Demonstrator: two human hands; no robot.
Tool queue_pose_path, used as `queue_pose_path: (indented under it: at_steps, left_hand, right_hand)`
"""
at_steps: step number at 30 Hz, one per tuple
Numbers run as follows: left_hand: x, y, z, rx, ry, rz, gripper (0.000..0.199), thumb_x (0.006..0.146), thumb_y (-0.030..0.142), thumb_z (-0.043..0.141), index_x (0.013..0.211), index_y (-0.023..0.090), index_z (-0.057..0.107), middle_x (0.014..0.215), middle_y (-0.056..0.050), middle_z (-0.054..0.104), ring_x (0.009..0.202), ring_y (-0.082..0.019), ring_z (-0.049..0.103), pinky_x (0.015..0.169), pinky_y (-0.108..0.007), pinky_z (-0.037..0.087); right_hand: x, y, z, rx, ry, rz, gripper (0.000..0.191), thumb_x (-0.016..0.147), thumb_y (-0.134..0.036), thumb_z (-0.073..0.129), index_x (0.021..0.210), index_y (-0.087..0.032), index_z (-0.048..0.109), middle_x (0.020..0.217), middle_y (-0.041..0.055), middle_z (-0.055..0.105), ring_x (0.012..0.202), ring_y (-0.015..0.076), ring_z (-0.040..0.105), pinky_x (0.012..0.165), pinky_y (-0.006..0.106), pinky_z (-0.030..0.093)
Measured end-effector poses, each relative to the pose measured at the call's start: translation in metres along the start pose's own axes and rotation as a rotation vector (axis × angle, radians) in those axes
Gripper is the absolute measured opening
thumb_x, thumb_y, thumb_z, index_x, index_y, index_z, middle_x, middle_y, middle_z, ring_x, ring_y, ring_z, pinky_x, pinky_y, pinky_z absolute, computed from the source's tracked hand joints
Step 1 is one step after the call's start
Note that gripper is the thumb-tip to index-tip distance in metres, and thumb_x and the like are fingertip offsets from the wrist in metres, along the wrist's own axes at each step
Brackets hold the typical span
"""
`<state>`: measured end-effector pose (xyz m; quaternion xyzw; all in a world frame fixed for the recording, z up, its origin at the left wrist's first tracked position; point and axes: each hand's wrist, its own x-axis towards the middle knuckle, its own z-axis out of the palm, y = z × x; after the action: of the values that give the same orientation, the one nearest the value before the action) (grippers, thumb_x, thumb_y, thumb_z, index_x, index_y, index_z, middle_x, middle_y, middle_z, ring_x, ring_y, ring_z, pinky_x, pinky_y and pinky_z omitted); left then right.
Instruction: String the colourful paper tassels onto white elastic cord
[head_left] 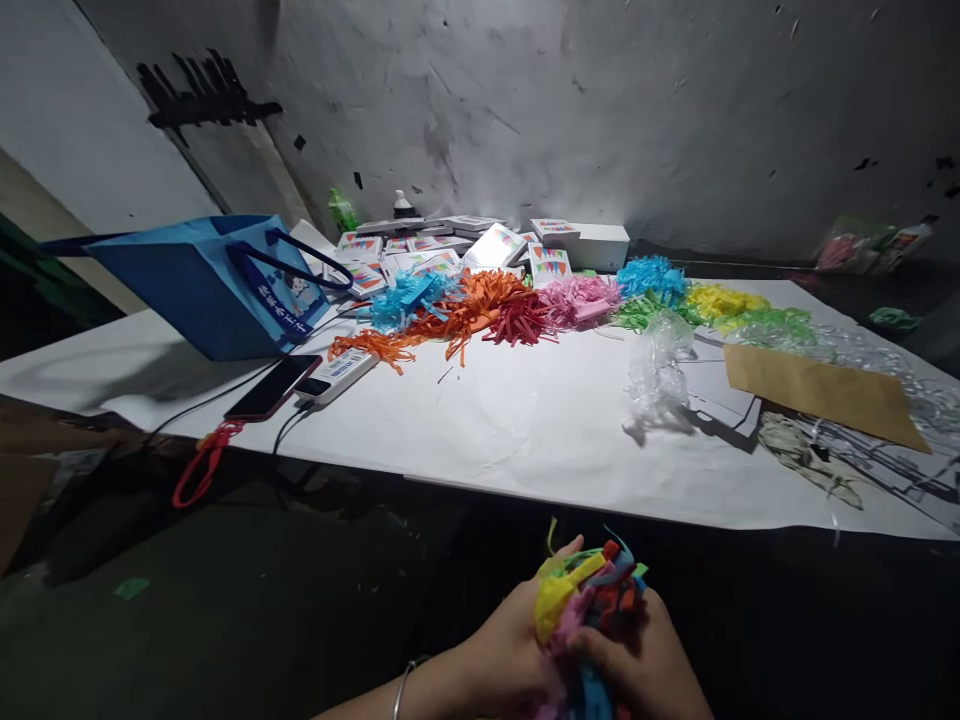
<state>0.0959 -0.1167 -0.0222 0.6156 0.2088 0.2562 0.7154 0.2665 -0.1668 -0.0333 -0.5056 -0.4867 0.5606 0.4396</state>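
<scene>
A bunch of multicoloured paper strips (574,610) is bundled between both my hands, below the table's front edge. Yellow, pink, blue, red and green show in it. My left hand (514,625), with a bracelet on its wrist, is closed around the left side of the bunch. On the other side my right hand (649,655) grips it, the thumb pressed across the strips. The lower end runs out of view. On the table lie heaps of cut paper strips: orange (491,300), red (521,320), pink (577,300), blue (651,277) and yellow (724,303).
A blue gift bag (180,280) stands on the white table (480,420) at the left. A phone (274,388) and a white power bank (337,375) with cables lie near it. Behind the strips are several printed boxes (495,245). Clear plastic (660,375) and brown card (825,395) lie right.
</scene>
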Motion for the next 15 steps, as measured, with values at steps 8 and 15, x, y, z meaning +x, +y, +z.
queue_pose_path:
  at_steps: [8, 15]
  left_hand:
    - [-0.005, 0.004, -0.034, 0.010, -0.087, -0.025, 0.102, 0.062, 0.049, 0.091, 0.148, 0.021, 0.045, 0.156, -0.017, 0.041, 0.143, -0.041, 0.039, 0.119, -0.056, 0.027]
    - [-0.005, -0.031, -0.012, -0.148, -0.013, 0.094, 0.135, 0.055, 0.061, 0.091, 0.160, 0.033, 0.011, 0.159, -0.018, 0.039, 0.145, -0.042, 0.036, 0.118, -0.060, 0.026]
  right_hand:
    - [-0.004, 0.005, 0.013, -0.108, 0.235, -0.102, 0.043, 0.075, -0.060, 0.078, 0.083, -0.019, 0.071, 0.079, 0.0063, 0.072, 0.070, 0.0222, 0.069, 0.064, 0.027, 0.056]
    - [-0.005, 0.000, 0.015, -0.239, 0.156, -0.289, 0.041, 0.088, -0.061, 0.064, 0.089, -0.021, 0.072, 0.079, 0.0059, 0.074, 0.062, 0.0200, 0.069, 0.059, 0.027, 0.058]
